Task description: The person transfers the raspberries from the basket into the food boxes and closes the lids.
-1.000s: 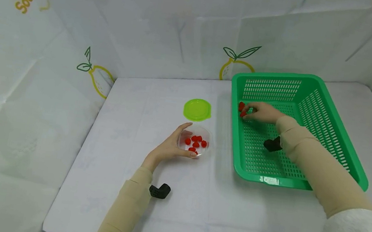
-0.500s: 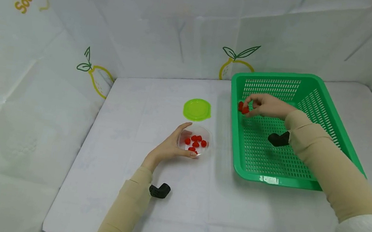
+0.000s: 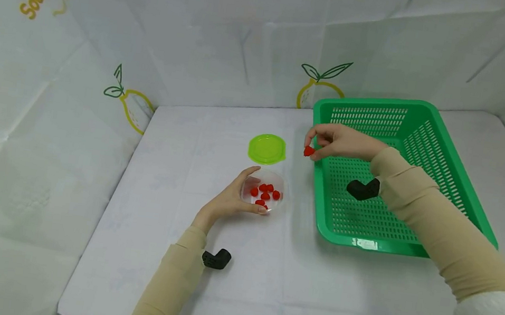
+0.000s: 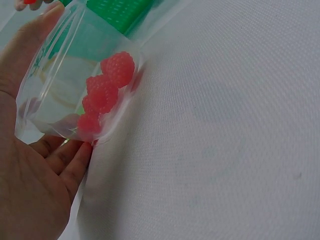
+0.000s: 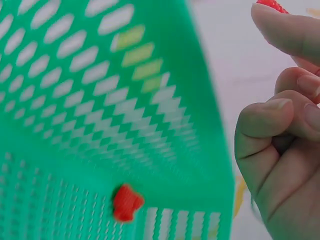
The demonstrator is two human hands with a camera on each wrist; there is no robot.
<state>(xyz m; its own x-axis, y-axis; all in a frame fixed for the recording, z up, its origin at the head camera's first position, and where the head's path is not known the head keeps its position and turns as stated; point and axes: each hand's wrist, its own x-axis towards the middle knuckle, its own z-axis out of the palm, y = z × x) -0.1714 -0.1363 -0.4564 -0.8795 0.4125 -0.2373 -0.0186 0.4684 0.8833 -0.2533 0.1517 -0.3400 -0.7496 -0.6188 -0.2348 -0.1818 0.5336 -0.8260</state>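
Fingers (image 3: 315, 130) of the right hand (image 3: 343, 141) are found narrowed to a pinch, gripping one red raspberry (image 3: 308, 151) between thumb and fingertips. Held berry is seen just beyond the left rim of the green basket (image 3: 342, 240), on the side facing the clear tub (image 3: 274, 175); right wrist view shows only a small part of it above the thumb, with the other fingers curled toward the palm.

Left hand (image 3: 227, 200) is spread wide round the tub and holds it from the left, thumb on the near side, fingers on the far side. Tub stands upright on the white bench (image 3: 253, 296). Several raspberries (image 3: 265, 196) lie on its floor, some touching one another.

Green lid (image 3: 267, 149) lies flat on the bench, just beyond the tub, its tab pointing right. Basket rests to the right of both; one red berry (image 5: 127, 202), slightly blurred, lies inside it near a corner. A black device (image 3: 363, 189) projects from the right wrist, a second black device (image 3: 216, 258) from the left. Lemon-printed cloth (image 3: 267, 47) rises behind the bench.
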